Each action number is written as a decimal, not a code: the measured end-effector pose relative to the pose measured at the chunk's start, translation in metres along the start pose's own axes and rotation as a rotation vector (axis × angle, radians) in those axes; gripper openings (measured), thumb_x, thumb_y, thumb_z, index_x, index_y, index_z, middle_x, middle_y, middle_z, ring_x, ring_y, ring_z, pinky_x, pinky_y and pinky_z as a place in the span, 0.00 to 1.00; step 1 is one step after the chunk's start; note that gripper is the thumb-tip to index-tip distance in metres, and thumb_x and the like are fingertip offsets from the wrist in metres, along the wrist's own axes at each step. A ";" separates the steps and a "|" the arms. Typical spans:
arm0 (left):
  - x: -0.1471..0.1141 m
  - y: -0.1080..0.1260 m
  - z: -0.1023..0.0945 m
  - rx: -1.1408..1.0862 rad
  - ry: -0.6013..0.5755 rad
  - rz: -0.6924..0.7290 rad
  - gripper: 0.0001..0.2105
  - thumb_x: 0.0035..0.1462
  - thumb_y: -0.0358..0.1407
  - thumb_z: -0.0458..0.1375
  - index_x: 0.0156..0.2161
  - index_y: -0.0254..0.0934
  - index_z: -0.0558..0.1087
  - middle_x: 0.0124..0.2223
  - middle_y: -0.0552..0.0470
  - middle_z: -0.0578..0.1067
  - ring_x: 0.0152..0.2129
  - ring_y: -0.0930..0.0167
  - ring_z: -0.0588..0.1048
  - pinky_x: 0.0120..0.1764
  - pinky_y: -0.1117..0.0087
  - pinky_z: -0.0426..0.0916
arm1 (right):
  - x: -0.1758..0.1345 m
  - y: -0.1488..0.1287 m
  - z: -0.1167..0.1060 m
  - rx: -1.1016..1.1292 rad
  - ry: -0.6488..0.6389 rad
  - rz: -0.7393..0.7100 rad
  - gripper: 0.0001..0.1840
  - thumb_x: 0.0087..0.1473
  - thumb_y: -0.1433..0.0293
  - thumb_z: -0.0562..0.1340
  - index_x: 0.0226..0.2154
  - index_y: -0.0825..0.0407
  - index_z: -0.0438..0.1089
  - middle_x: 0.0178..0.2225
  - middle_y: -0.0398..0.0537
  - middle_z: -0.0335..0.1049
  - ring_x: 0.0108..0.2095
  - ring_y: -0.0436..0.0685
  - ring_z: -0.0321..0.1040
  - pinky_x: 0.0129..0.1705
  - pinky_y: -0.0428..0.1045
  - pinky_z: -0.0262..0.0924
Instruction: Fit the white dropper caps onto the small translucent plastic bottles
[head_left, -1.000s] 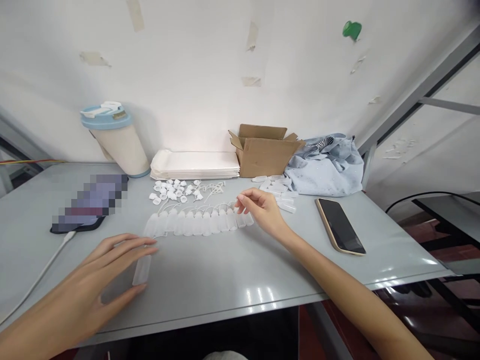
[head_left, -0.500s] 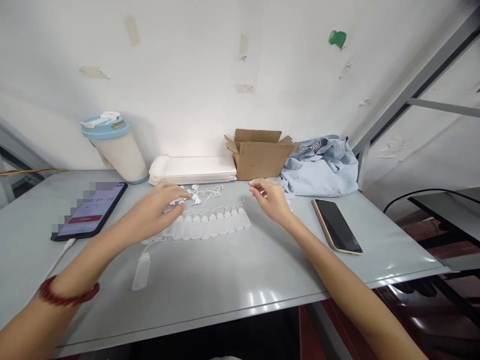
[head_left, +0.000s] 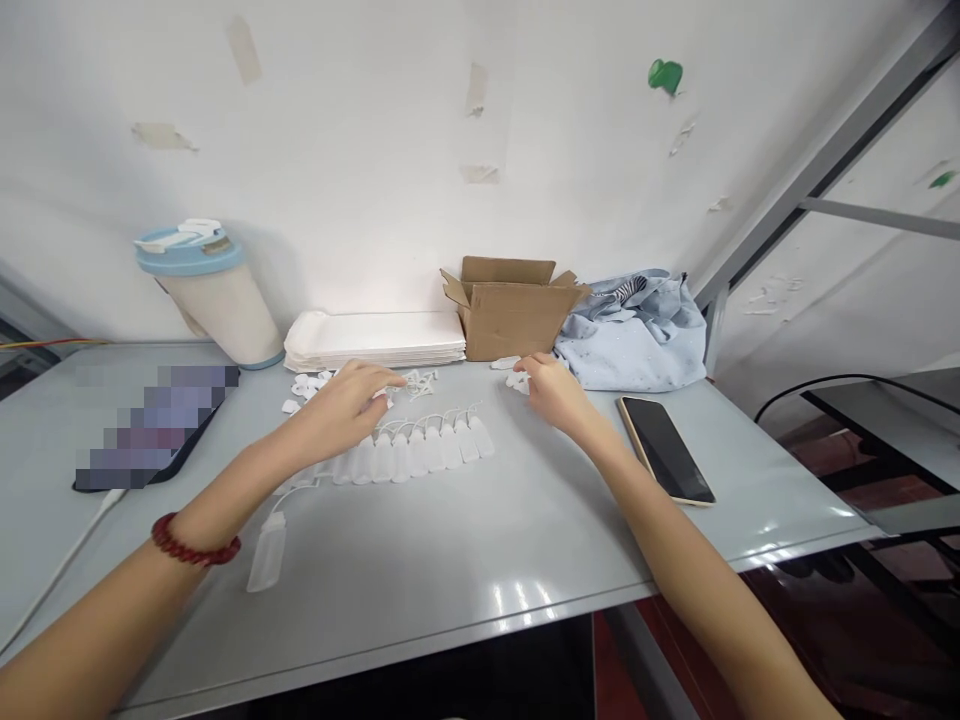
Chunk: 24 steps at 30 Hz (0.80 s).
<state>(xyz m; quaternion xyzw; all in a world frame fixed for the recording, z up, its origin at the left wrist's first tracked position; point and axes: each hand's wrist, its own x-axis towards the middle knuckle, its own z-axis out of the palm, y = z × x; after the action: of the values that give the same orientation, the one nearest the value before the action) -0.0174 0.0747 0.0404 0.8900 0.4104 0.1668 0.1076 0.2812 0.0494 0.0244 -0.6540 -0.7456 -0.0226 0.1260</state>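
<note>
Two hands: left hand (head_left: 341,403) over the white parts, right hand (head_left: 559,392) beside the loose clear pieces.
Left fingers: thumb and fingertips apart, close to the caps and thin tubes; whether anything is touched, I cannot tell.
Right fingers: curled at the near side of the cardboard box; I cannot tell whether they are apart or closed on a piece.
Row of translucent bottles (head_left: 417,450): at least eight visible, lying side by side in mid-counter, thin tubes at their tops; the left end is partly hidden by the left wrist.
Single bottle (head_left: 268,552): one, lying apart, nearer the person, its thin tube curving toward the row.
White caps (head_left: 307,385): several, partly behind the left hand, too covered to count.
Thin tubes (head_left: 418,382): one tangled bunch, just past the left fingertips.
Loose clear pieces (head_left: 517,381): a few, partly covered by the right hand.
Phones: two; one with a cable (head_left: 161,425) at left, one dark-screened (head_left: 666,450) at right.
Along the wall: one tumbler (head_left: 221,305), one stack of flat white packets (head_left: 375,340), one open cardboard box (head_left: 517,320), one bundle of light-blue cloth (head_left: 630,345).
Bracelet (head_left: 196,545): one, red, on the left wrist.
Counter (head_left: 450,540): one, grey.
</note>
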 end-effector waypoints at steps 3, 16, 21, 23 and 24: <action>-0.013 0.007 -0.006 -0.054 0.096 -0.071 0.19 0.58 0.39 0.45 0.48 0.37 0.72 0.50 0.48 0.75 0.50 0.61 0.68 0.44 0.62 0.68 | 0.000 0.000 -0.002 -0.073 -0.040 0.038 0.22 0.48 0.87 0.51 0.44 0.60 0.70 0.45 0.61 0.69 0.47 0.65 0.64 0.43 0.53 0.56; -0.035 0.018 -0.005 -0.147 0.322 -0.192 0.13 0.56 0.37 0.49 0.39 0.37 0.75 0.41 0.49 0.78 0.40 0.66 0.73 0.26 0.74 0.65 | -0.003 -0.003 -0.001 -0.164 -0.164 0.061 0.14 0.52 0.79 0.58 0.42 0.62 0.71 0.42 0.63 0.71 0.46 0.67 0.65 0.41 0.52 0.58; -0.037 0.026 -0.007 -0.256 0.295 -0.209 0.11 0.55 0.37 0.52 0.37 0.39 0.76 0.39 0.52 0.77 0.37 0.67 0.72 0.24 0.75 0.63 | -0.005 -0.012 0.000 -0.106 -0.141 -0.015 0.13 0.54 0.76 0.59 0.42 0.60 0.70 0.42 0.58 0.72 0.46 0.63 0.65 0.45 0.52 0.58; -0.038 0.029 -0.006 -0.305 0.256 -0.234 0.10 0.55 0.38 0.52 0.37 0.40 0.76 0.39 0.52 0.77 0.36 0.68 0.72 0.23 0.75 0.63 | -0.007 -0.019 0.002 -0.026 -0.075 -0.076 0.12 0.54 0.75 0.59 0.42 0.58 0.70 0.42 0.57 0.71 0.45 0.61 0.65 0.47 0.52 0.59; -0.038 0.030 -0.006 -0.321 0.238 -0.239 0.10 0.55 0.38 0.52 0.37 0.40 0.76 0.39 0.52 0.77 0.35 0.68 0.72 0.24 0.75 0.63 | -0.008 -0.023 0.003 0.036 -0.018 -0.125 0.11 0.53 0.75 0.60 0.41 0.58 0.69 0.41 0.56 0.71 0.44 0.61 0.65 0.47 0.52 0.59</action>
<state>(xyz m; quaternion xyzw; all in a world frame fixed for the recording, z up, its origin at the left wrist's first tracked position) -0.0218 0.0266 0.0479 0.7807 0.4910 0.3196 0.2174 0.2595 0.0387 0.0223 -0.6040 -0.7863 -0.0110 0.1292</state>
